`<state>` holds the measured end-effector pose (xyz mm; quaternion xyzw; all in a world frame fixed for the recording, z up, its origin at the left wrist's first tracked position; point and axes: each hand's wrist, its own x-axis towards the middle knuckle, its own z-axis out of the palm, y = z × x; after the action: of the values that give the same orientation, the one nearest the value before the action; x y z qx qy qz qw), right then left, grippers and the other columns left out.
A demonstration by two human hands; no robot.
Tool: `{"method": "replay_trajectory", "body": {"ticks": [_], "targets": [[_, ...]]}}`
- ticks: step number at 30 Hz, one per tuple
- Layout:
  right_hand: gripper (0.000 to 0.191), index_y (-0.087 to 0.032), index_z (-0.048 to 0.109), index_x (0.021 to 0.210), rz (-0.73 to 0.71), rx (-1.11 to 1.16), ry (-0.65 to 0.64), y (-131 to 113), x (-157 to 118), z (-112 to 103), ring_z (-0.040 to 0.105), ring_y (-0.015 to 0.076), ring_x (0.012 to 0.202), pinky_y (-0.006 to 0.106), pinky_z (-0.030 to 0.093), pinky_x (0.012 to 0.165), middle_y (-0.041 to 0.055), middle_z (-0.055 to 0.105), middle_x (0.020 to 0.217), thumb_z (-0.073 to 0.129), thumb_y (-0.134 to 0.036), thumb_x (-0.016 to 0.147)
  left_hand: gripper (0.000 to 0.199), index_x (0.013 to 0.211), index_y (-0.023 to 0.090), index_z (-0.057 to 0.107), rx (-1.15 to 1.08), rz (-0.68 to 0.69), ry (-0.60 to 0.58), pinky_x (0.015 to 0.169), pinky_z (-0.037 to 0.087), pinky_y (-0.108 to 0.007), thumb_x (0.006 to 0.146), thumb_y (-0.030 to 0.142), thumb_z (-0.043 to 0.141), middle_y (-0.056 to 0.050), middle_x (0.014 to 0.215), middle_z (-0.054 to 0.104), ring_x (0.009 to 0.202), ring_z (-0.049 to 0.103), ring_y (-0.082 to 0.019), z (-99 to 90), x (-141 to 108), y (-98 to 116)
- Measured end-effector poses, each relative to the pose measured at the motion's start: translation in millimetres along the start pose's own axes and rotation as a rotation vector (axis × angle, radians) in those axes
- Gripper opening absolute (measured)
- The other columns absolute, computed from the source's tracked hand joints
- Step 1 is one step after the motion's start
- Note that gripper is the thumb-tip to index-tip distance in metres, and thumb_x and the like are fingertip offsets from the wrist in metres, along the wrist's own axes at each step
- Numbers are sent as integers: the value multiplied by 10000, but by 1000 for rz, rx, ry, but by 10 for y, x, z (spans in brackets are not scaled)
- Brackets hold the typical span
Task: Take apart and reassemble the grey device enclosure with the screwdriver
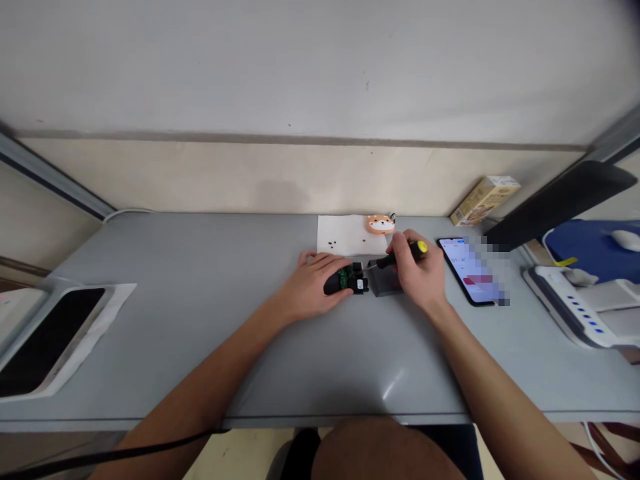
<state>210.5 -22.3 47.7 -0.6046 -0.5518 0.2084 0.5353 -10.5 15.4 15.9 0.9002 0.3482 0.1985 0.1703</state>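
Left hand (313,283) curled over a black device (334,285) with a green circuit board (343,278), fingers wrapped down around it in a firm grasp, the device low over the gray tabletop (165,267) near the middle, closer to the back edge than the front edge. Right hand (417,273) just beside it, fingers clenched around a screwdriver (400,257) with a black handle and yellow end, metal shaft angled left toward the device, contact between tip and device too small to tell. Beneath the right hand, a small gray box (383,285), contents not visible. Just behind the hands, along the back edge, a white sheet of paper (350,230) with a few tiny black screws (333,245) on it, and an orange dog-face charm (380,224) at its corner. Right of the hands, a phone (463,270) lying with a lit, partly blurred screen. Back right corner: a cardboard box (484,200) tilted against the wall. Past the right end, a white unit with blue lights (565,300) and a blue mat (590,247) under a white mouse (625,240). Near the left edge, a dark screen in a white frame (50,340) on a white sheet
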Motion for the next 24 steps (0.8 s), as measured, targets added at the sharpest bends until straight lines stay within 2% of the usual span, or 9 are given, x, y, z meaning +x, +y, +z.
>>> {"method": "replay_trajectory", "body": {"ticks": [6, 10, 16, 20, 22, 24], "targets": [[432, -214, 575, 722, -12, 4, -61, -33, 24, -1, 439, 127, 545, 271, 360, 552, -33, 446, 564, 508, -546, 990, 243, 1159, 271, 647, 2, 42, 11, 1107, 312, -475, 934, 331, 716, -14, 1273, 708, 1248, 617, -250, 17, 4, -17], [390, -209, 571, 742, -93, -14, -115, -44, 89, 12, 428, 124, 570, 281, 368, 597, -35, 448, 594, 515, -495, 1001, 222, 1147, 288, 665, 4, 70, 31, 1100, 303, -464, 937, 341, 718, 8, 1281, 702, 1241, 621, -234, 28, 1, -36], [359, -206, 546, 752, -262, -49, -303, -166, 311, 77, 498, 145, 686, 307, 389, 683, -4, 544, 712, 501, -445, 1015, 206, 1136, 286, 680, 23, 84, 42, 1093, 304, -475, 944, 353, 711, -14, 1341, 682, 1257, 617, -247, 30, -9, -44], [372, -208, 534, 737, -268, -35, -422, -227, 395, 151, 491, 139, 659, 312, 381, 670, -16, 532, 685, 510, -462, 1009, 195, 1136, 279, 685, 30, 99, 49, 1104, 310, -475, 956, 356, 693, -27, 1348, 679, 1253, 621, -245, 34, -11, -52], [377, -210, 515, 726, -260, -4, -389, -205, 381, 193, 472, 135, 653, 308, 369, 651, -20, 506, 677, 511, -462, 1007, 199, 1142, 282, 687, 36, 98, 42, 1111, 308, -482, 960, 363, 687, -29, 1357, 675, 1258, 619, -248, 36, -12, -58], [379, -211, 498, 722, -234, 24, -288, -154, 342, 227, 451, 133, 651, 305, 361, 647, -24, 477, 668, 503, -458, 1010, 207, 1151, 290, 688, 44, 95, 34, 1112, 303, -487, 960, 369, 688, -22, 1366, 670, 1264, 616, -251, 39, -13, -67]]}}
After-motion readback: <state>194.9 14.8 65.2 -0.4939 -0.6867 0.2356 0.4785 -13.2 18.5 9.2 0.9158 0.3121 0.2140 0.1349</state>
